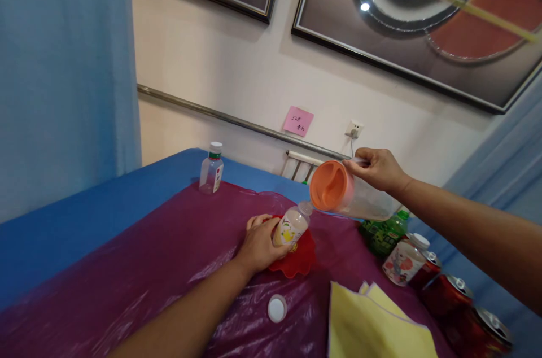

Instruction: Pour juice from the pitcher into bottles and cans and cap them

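My left hand point(259, 245) is wrapped round a clear plastic bottle point(292, 226) with a yellow-flowered label, tilted to the right and without its cap. Its mouth meets the spout side of a pitcher point(368, 200) with an orange lid point(329, 186). By the handle, my right hand point(381, 167) holds this translucent pitcher tipped on its side, lid toward the bottle. Whether liquid is flowing between them I cannot tell. Under the bottle lies a red scalloped mat point(296, 262). A white bottle cap point(277, 309) rests on the purple plastic sheet nearer to me.
Yellow cloths point(376, 324) lie at the front right. Beyond them stand a green bottle point(385, 232), a white-capped bottle point(405, 259) and several red cans point(449, 293). Another clear bottle point(211, 171) stands at the back left. A metal rail point(237, 121) runs along the wall.
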Available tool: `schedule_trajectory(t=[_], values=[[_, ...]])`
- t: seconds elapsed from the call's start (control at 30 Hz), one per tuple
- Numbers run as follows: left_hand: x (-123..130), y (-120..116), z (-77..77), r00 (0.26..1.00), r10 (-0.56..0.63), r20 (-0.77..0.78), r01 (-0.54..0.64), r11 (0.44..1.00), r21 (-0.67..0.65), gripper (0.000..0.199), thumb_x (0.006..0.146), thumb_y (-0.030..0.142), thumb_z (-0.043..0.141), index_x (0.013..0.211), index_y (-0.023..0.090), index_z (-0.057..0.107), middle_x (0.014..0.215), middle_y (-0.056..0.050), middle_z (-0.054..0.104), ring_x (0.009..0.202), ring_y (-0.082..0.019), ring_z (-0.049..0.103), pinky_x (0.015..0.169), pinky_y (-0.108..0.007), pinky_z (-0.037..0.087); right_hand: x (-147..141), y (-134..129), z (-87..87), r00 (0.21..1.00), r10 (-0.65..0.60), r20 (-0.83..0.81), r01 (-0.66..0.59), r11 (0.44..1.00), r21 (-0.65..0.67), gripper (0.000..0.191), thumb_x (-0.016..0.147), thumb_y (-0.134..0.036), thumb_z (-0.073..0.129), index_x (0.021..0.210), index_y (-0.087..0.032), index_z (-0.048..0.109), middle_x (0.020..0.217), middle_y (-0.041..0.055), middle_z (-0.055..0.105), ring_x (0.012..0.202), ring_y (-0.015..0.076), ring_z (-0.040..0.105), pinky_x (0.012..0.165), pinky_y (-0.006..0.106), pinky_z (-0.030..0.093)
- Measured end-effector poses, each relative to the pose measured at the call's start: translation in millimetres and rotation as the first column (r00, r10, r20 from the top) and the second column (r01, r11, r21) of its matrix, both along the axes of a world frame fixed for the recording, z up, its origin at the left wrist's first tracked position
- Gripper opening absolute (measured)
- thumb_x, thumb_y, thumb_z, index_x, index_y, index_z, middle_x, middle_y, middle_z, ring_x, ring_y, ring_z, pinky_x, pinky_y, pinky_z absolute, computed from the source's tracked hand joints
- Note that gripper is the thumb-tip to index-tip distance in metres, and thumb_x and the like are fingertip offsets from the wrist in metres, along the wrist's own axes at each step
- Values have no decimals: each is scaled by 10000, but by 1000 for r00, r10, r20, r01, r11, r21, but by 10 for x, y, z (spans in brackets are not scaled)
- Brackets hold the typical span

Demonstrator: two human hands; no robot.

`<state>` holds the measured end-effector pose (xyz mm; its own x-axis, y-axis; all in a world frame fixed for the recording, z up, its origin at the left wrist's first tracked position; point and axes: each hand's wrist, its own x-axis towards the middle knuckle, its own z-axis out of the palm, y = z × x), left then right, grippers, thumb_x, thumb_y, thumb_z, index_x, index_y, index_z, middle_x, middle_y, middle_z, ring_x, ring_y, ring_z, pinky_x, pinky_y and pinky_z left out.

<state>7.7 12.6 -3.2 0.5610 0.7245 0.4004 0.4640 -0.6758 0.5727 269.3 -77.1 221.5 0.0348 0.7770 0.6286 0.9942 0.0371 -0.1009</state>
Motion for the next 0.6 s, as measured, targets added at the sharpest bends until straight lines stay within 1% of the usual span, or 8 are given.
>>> schedule_trajectory(t=[0.27,0.6], values=[[-4,-2,-9,1000,0,10,0,1000,8,632,641,561,848,1164,237,700,1235,-100,705,1234,-357,549,1098,-496,335,23,-17,28,1000,-1,-7,1,1000,-10,482,812,-592,558,560,-246,335,529,-48,315,527,113,301,510,285,233],[-13,-19,31,1000,4,13,-4,1000,0,610,635,538,851,1142,230,708,1224,-103,706,1223,-361,554,1093,-500,347,13,-41,54,1000,-24,10,24,1000,-15,484,809,-592,552,559,-242,330,530,-49,300,530,110,294,513,283,228]])
